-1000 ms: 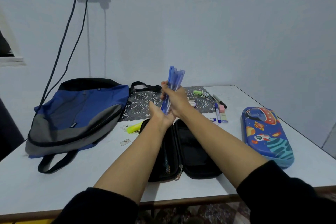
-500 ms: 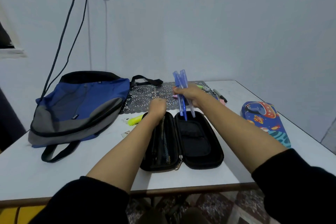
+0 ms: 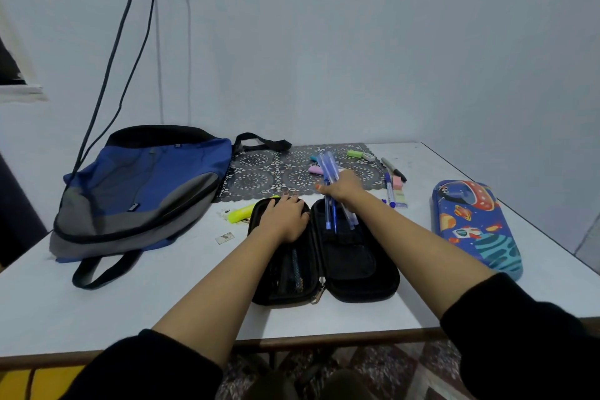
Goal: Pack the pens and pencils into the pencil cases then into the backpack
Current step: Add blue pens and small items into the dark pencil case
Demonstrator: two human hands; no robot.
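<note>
Two bare forearms reach out of black sleeves over the table (image 3: pixel 97 302). Case (image 3: pixel 357 269), black, lies unzipped with both halves flat near the front edge; something sits in the left half, can't tell what. Left hand (image 3: pixel 285 217) lies palm down on the far end of that half, fingers relaxed, gripping nothing, seems to pin it. Right hand (image 3: pixel 344 187) is fisted round a bunch of blue pens (image 3: pixel 328 166) at mid-shaft; the bunch is tilted, lower tips inside the far end of the right half, upper ends poking up past the knuckles. Judgement: pens are light, stiff, smooth plastic, likely to fan or slip out of the bunch, so hold them mid-length and lay them lengthways. The case looks like a firm shell, easy to lift by its rim once zipped. Highlighter (image 3: pixel 240 213), yellow, lies just left of the case. Second case (image 3: pixel 474 224), space print, closed, well right. Backpack (image 3: pixel 139 185) lies flat far left. Mat (image 3: pixel 259 172) behind has small loose bits, and more loose pens (image 3: pixel 389 188) lie by its right edge, unpacked.
</note>
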